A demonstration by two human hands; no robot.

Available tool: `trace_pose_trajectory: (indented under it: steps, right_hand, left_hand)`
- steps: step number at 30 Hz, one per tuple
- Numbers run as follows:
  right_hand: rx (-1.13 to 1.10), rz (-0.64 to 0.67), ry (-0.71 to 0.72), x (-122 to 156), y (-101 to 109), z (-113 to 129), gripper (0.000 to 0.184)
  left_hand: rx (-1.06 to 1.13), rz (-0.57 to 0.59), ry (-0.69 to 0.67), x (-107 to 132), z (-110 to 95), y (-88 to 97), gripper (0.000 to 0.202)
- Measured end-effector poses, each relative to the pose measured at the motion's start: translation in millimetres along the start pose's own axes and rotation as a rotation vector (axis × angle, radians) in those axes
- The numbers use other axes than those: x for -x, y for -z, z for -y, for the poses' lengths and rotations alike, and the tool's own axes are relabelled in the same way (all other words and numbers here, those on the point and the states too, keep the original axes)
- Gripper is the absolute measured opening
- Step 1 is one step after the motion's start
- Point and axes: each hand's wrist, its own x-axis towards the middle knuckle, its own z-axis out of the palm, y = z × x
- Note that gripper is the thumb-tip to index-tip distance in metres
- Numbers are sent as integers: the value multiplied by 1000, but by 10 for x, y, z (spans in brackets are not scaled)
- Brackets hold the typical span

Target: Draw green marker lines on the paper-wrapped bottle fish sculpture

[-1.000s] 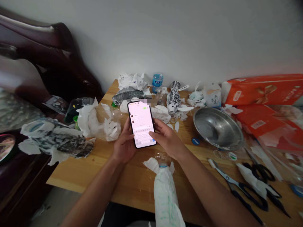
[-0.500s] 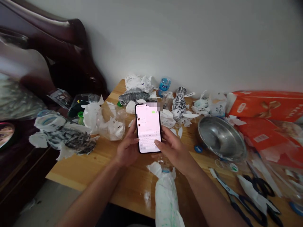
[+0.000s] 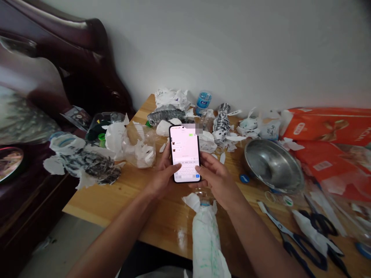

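A smartphone [image 3: 186, 154] with a lit chat screen and keyboard is held upright over the table between both hands. My left hand [image 3: 162, 175] grips its left side, thumb on the keyboard. On the other side, my right hand [image 3: 216, 175] wraps the lower right edge, its thumb also over the keys. Below the phone lies a bottle wrapped in white paper with green marks [image 3: 207, 235], paper flaps near its neck. Behind it are a black-and-white paper-covered bottle [image 3: 222, 121] and a grey one [image 3: 166, 115].
A steel bowl [image 3: 274, 166] stands at right, with scissors [image 3: 290, 231] in front and an orange bag [image 3: 324, 127] behind. A blue-labelled cut bottle [image 3: 203, 101] is near the wall. Another paper-covered bottle [image 3: 87, 160] lies at the table's left edge.
My left thumb has moved inward onto the phone's keyboard. The phone sits slightly farther right and higher in view, and the whole scene has shifted a little.
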Motion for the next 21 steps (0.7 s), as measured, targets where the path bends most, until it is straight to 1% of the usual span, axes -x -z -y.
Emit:
trace_pose_trajectory:
  steps: [2,4,7,10,13,16,19,21]
  right_hand:
    - [-17,-4,-14,19,4,31,52]
    - [-36,0,-33,33,9,66,48]
    - [-46,-7,-40,44,13,102,47]
    - [-47,-15,-33,49,8,112,46]
    - [-55,-16,-26,55,1,107,46]
    - [-50,-9,-16,57,-7,96,48]
    - [11,-25,3,49,-30,69,52]
    - [69,-42,28,37,-56,39,53]
  left_hand:
    - [-8,112,8,7,14,39,113]
    - [-45,204,-17,14,32,77,123]
    - [-136,258,-91,13,63,111,127]
    - [-150,247,-110,15,70,102,129]
    - [-79,223,-54,27,52,65,129]
    - [-17,167,3,23,43,31,116]
    - [-46,74,-15,3,44,8,107]
    - [-12,55,-4,1,33,-11,103]
